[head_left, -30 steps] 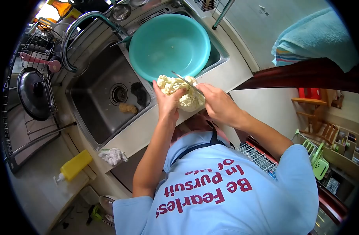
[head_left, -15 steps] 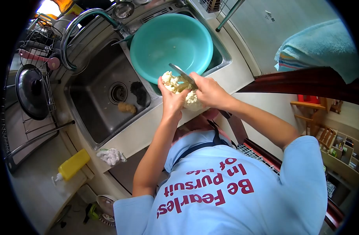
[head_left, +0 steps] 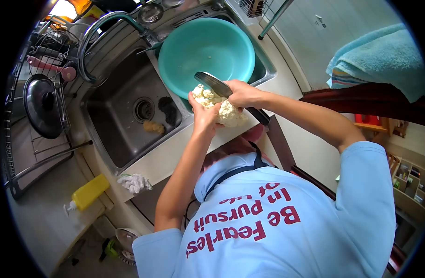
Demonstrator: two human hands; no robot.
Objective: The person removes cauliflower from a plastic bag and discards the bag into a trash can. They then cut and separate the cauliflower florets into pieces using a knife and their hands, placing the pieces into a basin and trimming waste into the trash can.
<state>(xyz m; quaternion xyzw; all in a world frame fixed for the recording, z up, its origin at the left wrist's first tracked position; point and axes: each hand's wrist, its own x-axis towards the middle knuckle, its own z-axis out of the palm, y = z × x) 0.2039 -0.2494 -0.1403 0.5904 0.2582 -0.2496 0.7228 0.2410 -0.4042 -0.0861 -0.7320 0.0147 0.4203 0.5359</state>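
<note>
A pale cauliflower (head_left: 228,112) is gripped in my left hand (head_left: 204,115), over the near rim of a large turquoise basin (head_left: 207,51). My right hand (head_left: 242,94) is closed round a knife (head_left: 213,84), its broad blade pointing up and left across the top of the cauliflower. The knife's dark handle end sticks out below my right wrist. Whether the edge is inside the cauliflower is hidden. Only a tiny pale bit lies on the basin's floor.
Left of the basin is a steel sink (head_left: 115,111) with a drain, a tan sponge (head_left: 154,127) and a dark scourer (head_left: 167,110). A faucet (head_left: 89,55) arches over it. A crumpled cloth (head_left: 134,184) and a yellow bottle (head_left: 88,192) lie nearby. A blue towel (head_left: 377,60) hangs at right.
The knife has turned in my right hand, so more of its blade's flat side shows and its handle end is now visible. My left hand keeps its hold on the cauliflower.
</note>
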